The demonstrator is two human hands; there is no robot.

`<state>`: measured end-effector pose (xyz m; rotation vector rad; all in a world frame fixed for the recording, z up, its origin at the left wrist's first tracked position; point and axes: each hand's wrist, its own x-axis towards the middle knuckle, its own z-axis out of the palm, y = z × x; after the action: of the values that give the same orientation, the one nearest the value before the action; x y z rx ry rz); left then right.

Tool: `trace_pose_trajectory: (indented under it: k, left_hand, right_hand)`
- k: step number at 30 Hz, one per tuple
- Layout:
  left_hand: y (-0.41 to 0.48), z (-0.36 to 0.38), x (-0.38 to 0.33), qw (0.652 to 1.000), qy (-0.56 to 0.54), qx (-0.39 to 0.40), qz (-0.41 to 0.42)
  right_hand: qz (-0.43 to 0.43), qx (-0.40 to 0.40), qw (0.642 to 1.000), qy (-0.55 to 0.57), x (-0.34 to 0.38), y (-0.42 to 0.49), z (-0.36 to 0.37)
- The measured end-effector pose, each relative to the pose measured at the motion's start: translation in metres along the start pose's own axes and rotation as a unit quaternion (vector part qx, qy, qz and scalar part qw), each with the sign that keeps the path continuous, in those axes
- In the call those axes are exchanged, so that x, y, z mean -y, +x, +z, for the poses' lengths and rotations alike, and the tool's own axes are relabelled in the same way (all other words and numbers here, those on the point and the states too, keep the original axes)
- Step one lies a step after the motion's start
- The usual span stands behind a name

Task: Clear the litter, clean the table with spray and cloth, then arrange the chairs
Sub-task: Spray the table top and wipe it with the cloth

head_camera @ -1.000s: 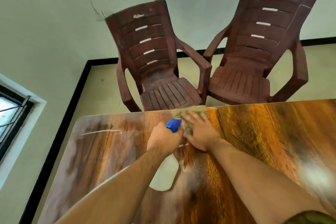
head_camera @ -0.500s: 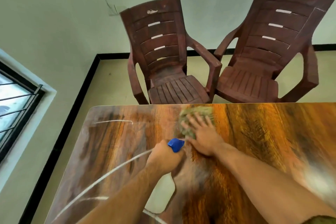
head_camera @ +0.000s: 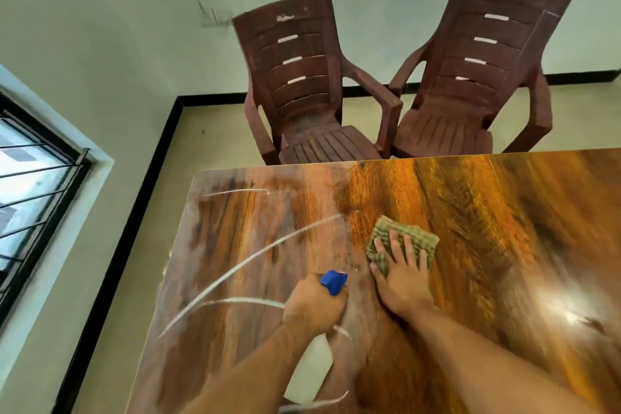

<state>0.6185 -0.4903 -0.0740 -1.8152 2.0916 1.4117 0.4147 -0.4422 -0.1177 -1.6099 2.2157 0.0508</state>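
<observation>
Green cloth (head_camera: pixel 401 242) under flat right hand (head_camera: pixel 403 279); left hand (head_camera: pixel 312 307) grips spray bottle (head_camera: pixel 311 370).

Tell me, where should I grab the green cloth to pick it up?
Pinch the far edge of the green cloth, coming from the chair side. It lies flat on the table, and the right hand presses its near part, so only the far edge is free.

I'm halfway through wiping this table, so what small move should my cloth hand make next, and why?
Probably slide the right hand and the cloth left across the table, toward the spot the spray bottle in the left hand points at. The fingers lie flat on the cloth.
</observation>
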Motion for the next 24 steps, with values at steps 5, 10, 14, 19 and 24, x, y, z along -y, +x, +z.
trace_pose_trajectory:
  k: [5,10,14,19,24]
  left_hand:
    - [-0.041,-0.003,0.022,1.000,0.005,0.001,0.028]
    - [-0.081,0.007,0.054,0.995,0.068,0.022,0.066]
    - [-0.122,0.016,0.072,0.992,0.089,0.043,0.085]
    - [-0.163,0.032,0.095,0.986,0.109,0.076,0.098]
    - [-0.202,0.046,0.122,0.979,0.114,0.116,0.121]
  right_hand:
    - [-0.234,0.021,0.968,-0.093,0.034,-0.104,0.055]
    - [0.083,-0.017,0.996,0.027,0.046,-0.169,0.077]
    - [-0.130,0.000,0.988,-0.088,0.089,-0.263,0.128]
    - [0.059,-0.025,0.998,-0.012,0.075,-0.320,0.141]
    - [0.054,0.012,0.998,-0.002,0.111,-0.349,0.164]
